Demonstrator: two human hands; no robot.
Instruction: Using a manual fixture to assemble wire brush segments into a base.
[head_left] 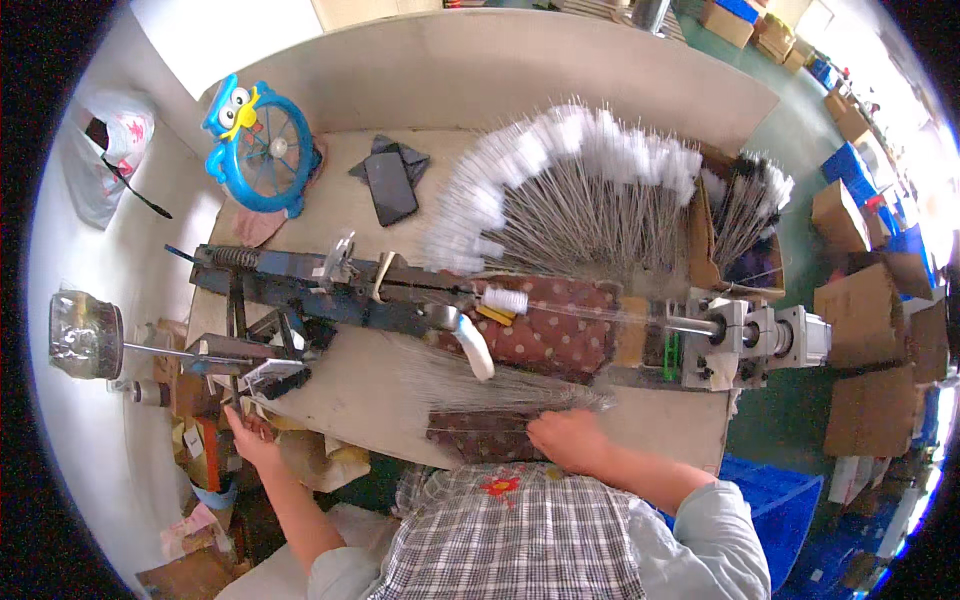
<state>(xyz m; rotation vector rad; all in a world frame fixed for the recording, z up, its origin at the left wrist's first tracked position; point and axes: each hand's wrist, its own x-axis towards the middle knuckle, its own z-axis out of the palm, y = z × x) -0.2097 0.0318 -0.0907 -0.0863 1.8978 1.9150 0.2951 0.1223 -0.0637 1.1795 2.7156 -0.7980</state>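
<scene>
On the left, my left hand (252, 437) is at the lower end of a dark metal lever (236, 385), fingers curled about it and one digit pointing up. My right hand (568, 438) lies at the table's front edge, closed over the ends of a loose bundle of thin metal wires (500, 392); its fingertips are partly hidden. In front of me runs a long dark machine bar (350, 300) with a spring and clamps. A white-bristled brush (505, 300) sits in line with the machine's spindle (695, 326).
Many finished-looking white brushes (600, 150) fan out at the back, beside a cardboard box (706, 235) with darker brushes. A blue owl-shaped fan (262, 150) and a phone (390, 187) are at the back left. A blue crate (770, 505) stands right of the table.
</scene>
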